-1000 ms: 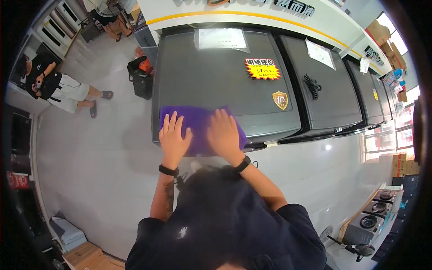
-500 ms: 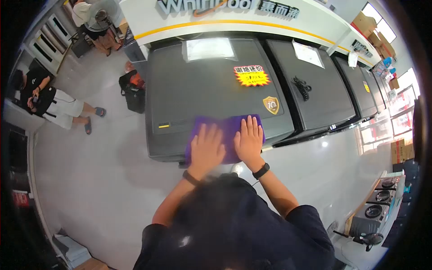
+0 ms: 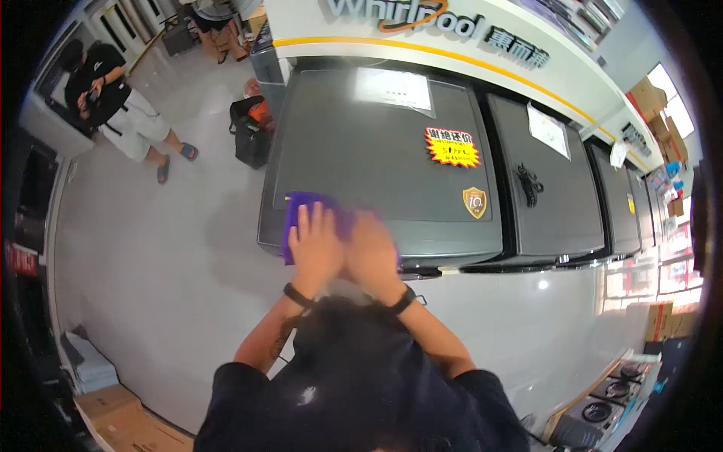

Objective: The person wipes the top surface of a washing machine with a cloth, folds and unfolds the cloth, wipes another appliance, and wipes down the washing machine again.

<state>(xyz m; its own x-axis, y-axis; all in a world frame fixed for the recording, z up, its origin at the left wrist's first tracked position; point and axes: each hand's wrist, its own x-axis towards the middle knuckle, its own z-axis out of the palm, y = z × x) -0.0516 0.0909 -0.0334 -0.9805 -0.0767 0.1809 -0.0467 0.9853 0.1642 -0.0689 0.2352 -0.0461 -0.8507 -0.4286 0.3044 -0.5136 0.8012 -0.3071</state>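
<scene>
A purple cloth (image 3: 299, 201) lies on the front left part of a dark grey appliance top (image 3: 376, 162). My left hand (image 3: 316, 247) rests flat on the cloth with its fingers spread. Close beside it, my right hand (image 3: 373, 255) is also over the cloth, but motion blurs its fingers. Both hands cover much of the cloth. On the same top are a yellow and red price sticker (image 3: 453, 148), a gold shield sticker (image 3: 475, 203) and a white sheet in a clear sleeve (image 3: 395, 91) near the back.
A second appliance (image 3: 557, 200) with a coiled black cord (image 3: 529, 185) stands to the right, with more beyond it. Behind runs a white Whirlpool sign panel (image 3: 452, 56). A black bag (image 3: 251, 139) sits left on the floor. A person (image 3: 113, 98) stands farther left.
Both hands and the purple cloth have moved left along the appliance's front. My right hand has come up close to my left hand. The camera view has also shifted.
</scene>
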